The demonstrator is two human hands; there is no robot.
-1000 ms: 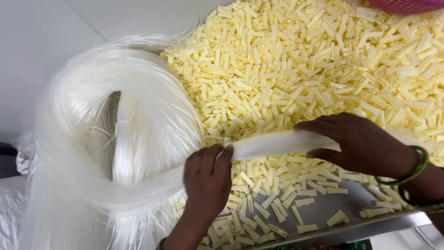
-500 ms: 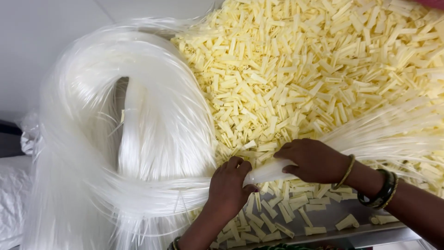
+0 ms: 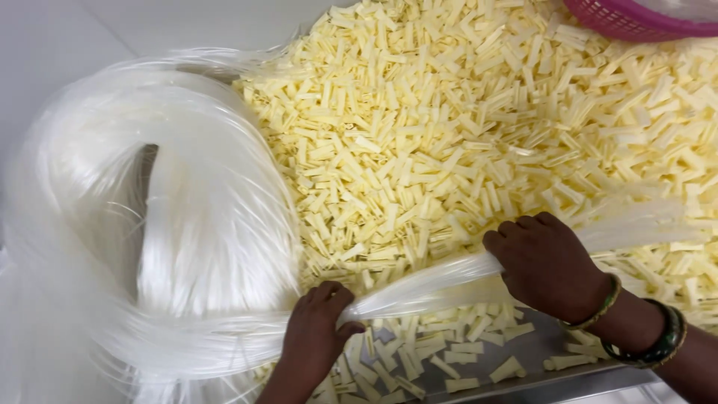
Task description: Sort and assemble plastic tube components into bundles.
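Observation:
A thick bundle of clear white plastic strands [image 3: 419, 288] runs across the lower part of the view, over a heap of small pale yellow plastic pieces [image 3: 464, 127]. My left hand [image 3: 318, 333] is shut on the bundle near the bottom centre. My right hand [image 3: 546, 265], with green and gold bangles on the wrist, is shut on the same bundle further right. The strands fan out loose past my right hand. On the left the bundle joins a big looped coil of the same strands [image 3: 149, 217].
The yellow pieces lie in a shallow metal tray [image 3: 538, 378], whose bare bottom and front rim show at the lower edge. A pink mesh basket [image 3: 636, 19] sits at the top right corner. A white surface [image 3: 67, 30] lies beyond the coil.
My right hand has slid to the right along the bundle, away from my left hand, so a longer stretch of strands now shows between them. The left hand has kept its grip.

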